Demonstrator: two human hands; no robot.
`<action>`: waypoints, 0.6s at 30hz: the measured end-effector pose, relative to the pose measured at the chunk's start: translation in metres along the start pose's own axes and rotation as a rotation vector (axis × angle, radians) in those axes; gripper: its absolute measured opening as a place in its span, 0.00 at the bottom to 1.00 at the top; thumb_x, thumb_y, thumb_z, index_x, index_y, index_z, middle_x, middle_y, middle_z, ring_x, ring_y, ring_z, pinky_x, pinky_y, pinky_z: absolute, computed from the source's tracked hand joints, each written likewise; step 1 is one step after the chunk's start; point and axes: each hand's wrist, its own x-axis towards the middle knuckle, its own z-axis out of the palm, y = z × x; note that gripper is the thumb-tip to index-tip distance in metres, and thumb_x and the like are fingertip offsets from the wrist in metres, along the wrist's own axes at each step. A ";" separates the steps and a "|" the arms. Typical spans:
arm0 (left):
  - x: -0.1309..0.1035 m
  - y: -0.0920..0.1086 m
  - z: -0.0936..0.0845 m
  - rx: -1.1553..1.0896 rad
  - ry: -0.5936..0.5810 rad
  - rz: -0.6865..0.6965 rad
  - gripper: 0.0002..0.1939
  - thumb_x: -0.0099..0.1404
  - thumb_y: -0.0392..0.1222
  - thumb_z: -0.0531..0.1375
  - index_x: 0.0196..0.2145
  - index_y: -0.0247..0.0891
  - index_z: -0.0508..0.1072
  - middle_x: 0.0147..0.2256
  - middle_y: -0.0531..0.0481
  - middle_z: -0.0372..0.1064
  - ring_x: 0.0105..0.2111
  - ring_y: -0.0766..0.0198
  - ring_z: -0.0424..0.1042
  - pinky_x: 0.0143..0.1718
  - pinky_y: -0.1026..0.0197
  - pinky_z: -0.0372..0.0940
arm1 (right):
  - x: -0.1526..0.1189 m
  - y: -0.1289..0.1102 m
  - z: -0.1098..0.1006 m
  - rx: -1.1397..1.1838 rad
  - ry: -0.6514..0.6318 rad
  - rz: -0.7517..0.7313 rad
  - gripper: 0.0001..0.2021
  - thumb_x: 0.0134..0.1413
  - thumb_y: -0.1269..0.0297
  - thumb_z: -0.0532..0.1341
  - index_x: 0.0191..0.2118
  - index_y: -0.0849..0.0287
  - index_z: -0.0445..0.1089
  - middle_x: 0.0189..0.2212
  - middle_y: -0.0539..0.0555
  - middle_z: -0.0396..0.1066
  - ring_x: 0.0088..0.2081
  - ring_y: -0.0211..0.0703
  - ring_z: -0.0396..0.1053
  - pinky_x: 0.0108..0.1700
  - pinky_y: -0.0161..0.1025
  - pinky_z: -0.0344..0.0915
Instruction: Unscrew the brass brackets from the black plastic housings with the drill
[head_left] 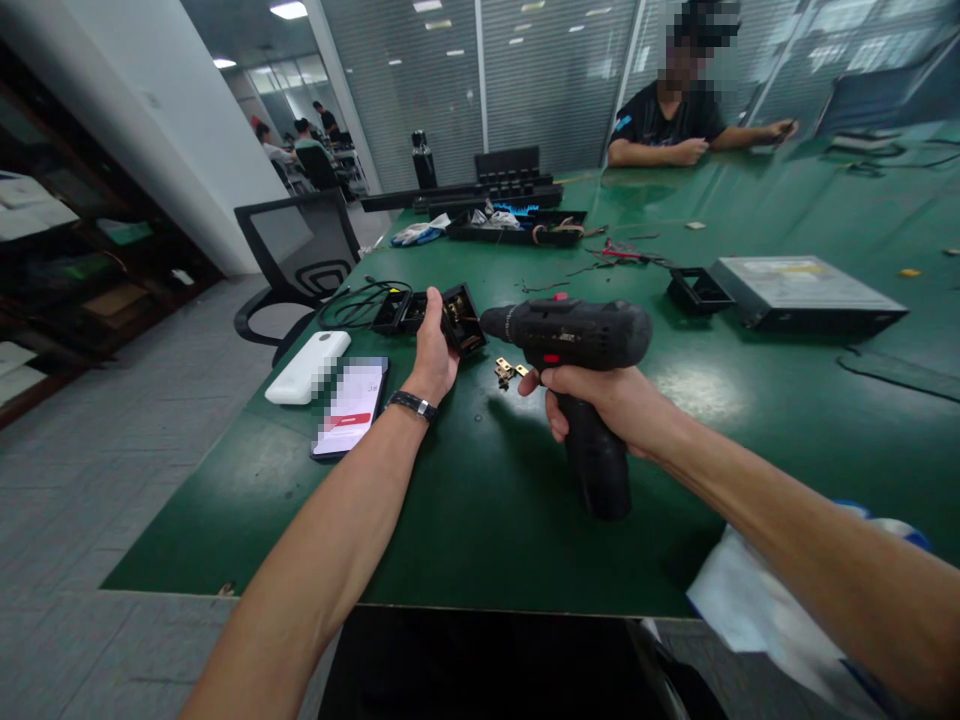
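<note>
My right hand (592,400) is wrapped round the grip of a black cordless drill (577,332) with red details. Its chuck points left at a black box-shaped housing (466,328) with brass-coloured parts inside. Around that housing my left hand (436,350) is closed, thumb up, tilting its open side toward the drill. Whether the bit touches anything inside is too small to tell. Several small brass-coloured metal pieces (506,373) lie on the table just below the chuck. Another black frame (391,310) with a cable sits behind my left hand.
On the green table (465,520), a phone (351,408) and a white power bank (309,368) lie left. A metal-topped box (810,290) and a small black frame (699,290) stand right. White-and-blue cloth (772,600) lies under my right forearm. Another person (675,125) sits across.
</note>
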 end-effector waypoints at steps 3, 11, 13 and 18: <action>-0.002 0.001 0.001 0.016 0.009 0.000 0.27 0.76 0.69 0.61 0.50 0.42 0.83 0.51 0.41 0.86 0.59 0.46 0.81 0.56 0.49 0.78 | 0.000 0.001 0.002 0.000 -0.001 -0.006 0.08 0.50 0.62 0.69 0.36 0.59 0.77 0.18 0.49 0.73 0.19 0.42 0.69 0.24 0.38 0.67; -0.004 0.000 0.005 -0.031 0.018 -0.040 0.31 0.72 0.70 0.65 0.57 0.41 0.82 0.50 0.39 0.86 0.57 0.45 0.83 0.58 0.46 0.78 | -0.005 0.007 -0.003 -0.064 0.011 -0.006 0.09 0.63 0.59 0.68 0.41 0.59 0.80 0.19 0.49 0.74 0.22 0.44 0.71 0.28 0.40 0.67; -0.003 0.000 0.006 -0.030 0.032 -0.036 0.31 0.72 0.69 0.65 0.56 0.40 0.82 0.51 0.39 0.85 0.58 0.46 0.82 0.59 0.46 0.77 | -0.006 0.006 -0.004 -0.057 0.002 0.023 0.09 0.64 0.58 0.68 0.43 0.59 0.79 0.19 0.49 0.73 0.22 0.44 0.71 0.27 0.40 0.67; -0.006 0.003 0.007 -0.040 0.040 -0.061 0.31 0.73 0.69 0.65 0.58 0.40 0.81 0.52 0.38 0.85 0.59 0.44 0.82 0.61 0.45 0.76 | -0.006 0.006 -0.007 -0.072 -0.018 0.009 0.08 0.63 0.58 0.69 0.40 0.58 0.79 0.19 0.51 0.73 0.21 0.45 0.70 0.26 0.41 0.65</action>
